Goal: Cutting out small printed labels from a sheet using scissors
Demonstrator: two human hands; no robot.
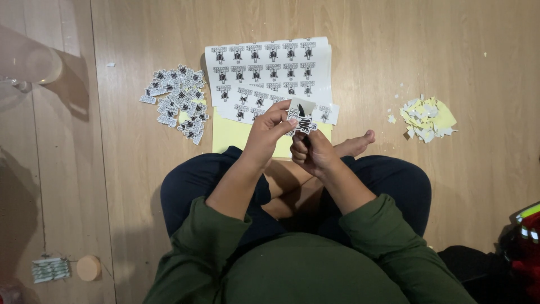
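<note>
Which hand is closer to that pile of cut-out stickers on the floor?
Left. The left hand is just right of the sticker pile; the right hand, holding scissors, sits farther away beyond it.

Just a plain wood floor [439, 50]
Pale laminate planks with long seams, soft light overhead, and a shadow falling along the left side.
</note>
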